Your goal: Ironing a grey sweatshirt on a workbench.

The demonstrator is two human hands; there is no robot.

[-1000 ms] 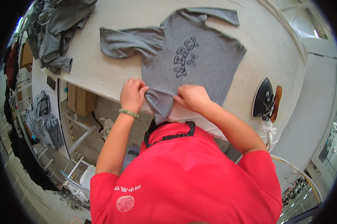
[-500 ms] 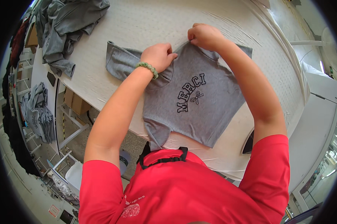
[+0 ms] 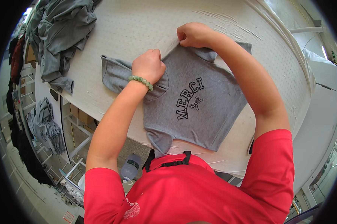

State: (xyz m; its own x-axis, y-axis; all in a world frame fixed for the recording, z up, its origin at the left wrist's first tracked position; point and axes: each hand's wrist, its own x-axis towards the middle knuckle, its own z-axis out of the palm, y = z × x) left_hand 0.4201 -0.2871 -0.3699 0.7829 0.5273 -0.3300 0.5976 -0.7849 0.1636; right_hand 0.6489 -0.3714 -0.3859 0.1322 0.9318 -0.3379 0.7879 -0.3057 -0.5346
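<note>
A grey sweatshirt (image 3: 217, 100) lies spread front side up at a slant, with dark outlined lettering and a small bow on its chest. My right hand (image 3: 194, 35) pinches its far edge near the neckline, drawing the cloth there into a point. On the shoulder by the left sleeve (image 3: 114, 72) my left hand (image 3: 149, 67) is closed, its fingertips hidden behind the knuckles; it appears to grip the cloth. A green bead bracelet (image 3: 140, 80) circles that wrist. The other sleeve is partly behind my right forearm.
Under the sweatshirt is a table with a pale, wrinkled cover (image 3: 134, 22). A heap of grey garments (image 3: 65, 30) sits at its far left. Left of the table, more grey garments (image 3: 45, 125) are stacked. A plastic bottle (image 3: 131, 167) stands below the near edge.
Both hands have shifted a little to the left; the left has closed more tightly. The sweatshirt's far edge has moved left with the right hand. The bottle shows more fully.
</note>
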